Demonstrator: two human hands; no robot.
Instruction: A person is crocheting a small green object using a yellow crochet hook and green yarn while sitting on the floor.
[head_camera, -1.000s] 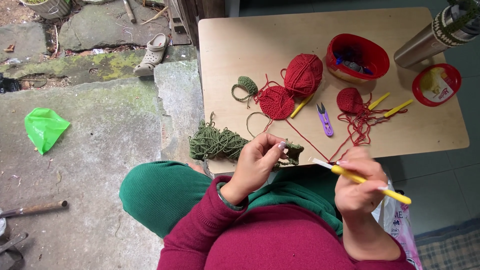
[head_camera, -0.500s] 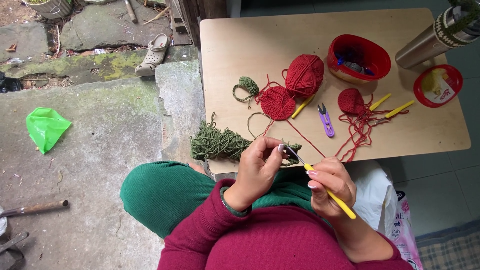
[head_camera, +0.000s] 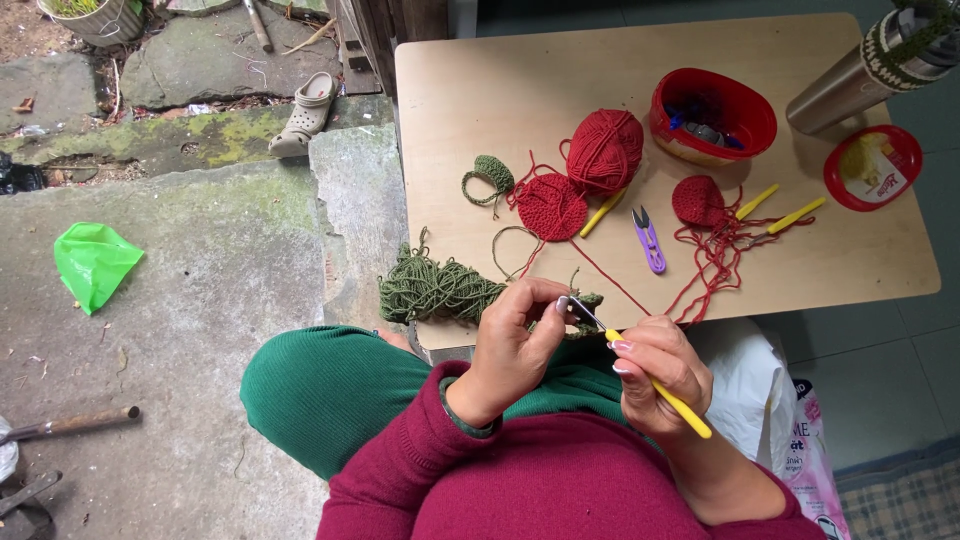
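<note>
My left hand (head_camera: 517, 343) pinches a small olive-green crochet piece (head_camera: 590, 301) at the near edge of the wooden table (head_camera: 860, 270). My right hand (head_camera: 655, 362) grips a yellow-handled crochet hook (head_camera: 668, 394), its metal tip pushed into that piece next to my left fingertips. Green yarn trails left to a loose olive-green skein (head_camera: 432, 291) at the table's corner. A red thread runs from near my hands up to a flat red crocheted disc (head_camera: 550, 206) and a red yarn ball (head_camera: 605, 150).
On the table lie purple snips (head_camera: 649, 240), a second red piece (head_camera: 697, 199) with tangled red thread, two more yellow hooks (head_camera: 780, 208), a red tub (head_camera: 712, 117), its red lid (head_camera: 871, 167), a steel flask (head_camera: 868, 68) and a green crocheted bit (head_camera: 489, 176). A white plastic bag (head_camera: 745, 385) sits by my right side.
My right hand has swung the hook from pointing sideways off to the right to angled down, bringing its tip into the green piece held by my left hand.
</note>
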